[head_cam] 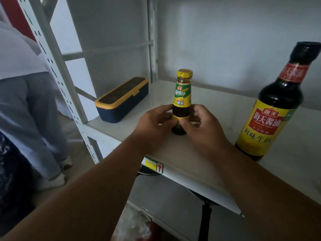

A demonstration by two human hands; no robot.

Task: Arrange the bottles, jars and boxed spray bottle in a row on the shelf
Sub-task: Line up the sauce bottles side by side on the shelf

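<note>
A small dark sauce bottle (182,94) with a yellow cap and a green-and-yellow label stands upright on the white shelf (217,108), near its front edge. My left hand (154,122) grips its lower body from the left, and my right hand (203,126) grips it from the right. A tall dark soy sauce bottle (271,115) with a yellow-and-red label and a black cap stands upright at the right, close to the shelf's front edge, beside my right forearm.
A navy box with a yellow-rimmed lid (121,100) lies at the shelf's left end by the white perforated upright (57,73). Another person in grey trousers (33,115) stands at the left. A black pan handle (205,221) shows under the shelf.
</note>
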